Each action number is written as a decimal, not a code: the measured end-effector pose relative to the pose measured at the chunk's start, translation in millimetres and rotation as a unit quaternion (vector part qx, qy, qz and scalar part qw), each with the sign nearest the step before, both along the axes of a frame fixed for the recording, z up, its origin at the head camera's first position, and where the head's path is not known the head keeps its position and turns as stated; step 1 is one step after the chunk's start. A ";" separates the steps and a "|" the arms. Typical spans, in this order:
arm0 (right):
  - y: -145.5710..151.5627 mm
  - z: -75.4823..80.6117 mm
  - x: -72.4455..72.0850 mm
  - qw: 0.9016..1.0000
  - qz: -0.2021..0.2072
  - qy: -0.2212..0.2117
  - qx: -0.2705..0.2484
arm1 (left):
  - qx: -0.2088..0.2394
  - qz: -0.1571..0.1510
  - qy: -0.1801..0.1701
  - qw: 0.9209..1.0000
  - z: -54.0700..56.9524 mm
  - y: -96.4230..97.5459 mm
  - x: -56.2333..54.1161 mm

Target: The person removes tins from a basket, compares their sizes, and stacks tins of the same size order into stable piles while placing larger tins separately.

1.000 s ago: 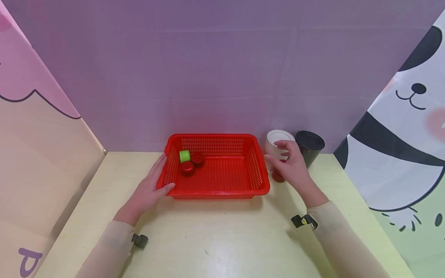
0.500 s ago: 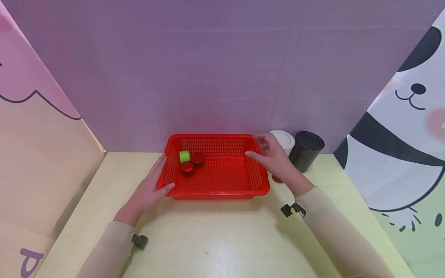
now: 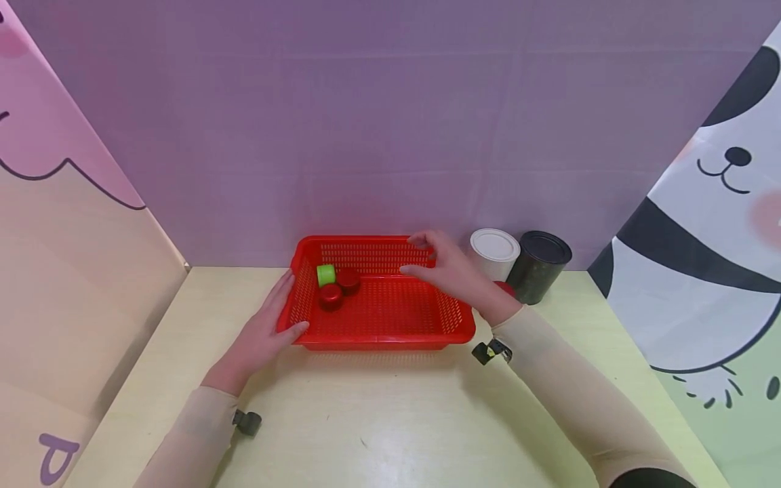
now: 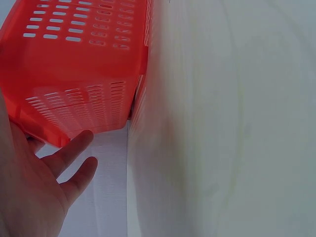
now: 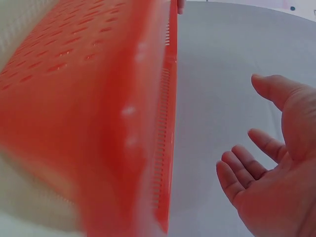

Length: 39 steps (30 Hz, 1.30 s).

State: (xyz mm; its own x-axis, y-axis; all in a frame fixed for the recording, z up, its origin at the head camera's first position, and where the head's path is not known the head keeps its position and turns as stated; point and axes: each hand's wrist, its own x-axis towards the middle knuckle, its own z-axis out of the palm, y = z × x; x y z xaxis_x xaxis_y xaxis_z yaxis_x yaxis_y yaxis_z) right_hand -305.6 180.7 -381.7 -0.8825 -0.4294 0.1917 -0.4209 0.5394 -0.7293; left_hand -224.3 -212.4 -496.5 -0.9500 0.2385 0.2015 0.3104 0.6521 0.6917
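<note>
My left hand [image 3: 268, 322] rests at the left end of a red plastic basket [image 3: 378, 339], its fingers extended along the outside and its thumb at the front corner. In the left wrist view its fingertips [image 4: 88, 136] are close under the basket's rim. My right hand [image 3: 448, 268] is over the right end of the basket, holding nothing, with fingers spread and lightly bent. Inside the basket, at the left, sit a small bright green cylinder [image 3: 326, 274], a shiny red round piece [image 3: 331, 297] and a darker red round piece [image 3: 348, 280].
A white lidded can [image 3: 495, 245] and a black lidded can [image 3: 539, 266] stand to the right of the basket. Another red thing [image 3: 505, 288] shows partly behind my right wrist. A purple backdrop [image 3: 390, 135] rises behind the pale table [image 3: 378, 420].
My right hand has moved left, from beside the white can and the red thing there to over the basket. The left hand and the pieces in the basket have stayed put.
</note>
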 end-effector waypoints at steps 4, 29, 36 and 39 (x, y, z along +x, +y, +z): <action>-13.4 -0.1 -9.3 1.000 0.028 -0.011 0.003 | 0.001 -0.001 -0.002 1.000 -0.7 -0.6 -0.6; -75.5 -22.8 -70.9 0.988 0.146 -0.044 0.035 | 0.003 0.003 -0.004 1.000 -1.9 -3.1 1.5; -88.6 -43.5 -77.1 0.985 0.142 -0.052 0.086 | 0.007 0.004 -0.004 1.000 -2.1 -2.4 3.1; -93.0 -51.8 -77.9 0.983 0.138 -0.061 0.100 | 0.006 0.006 -0.004 1.000 -1.8 -2.0 3.9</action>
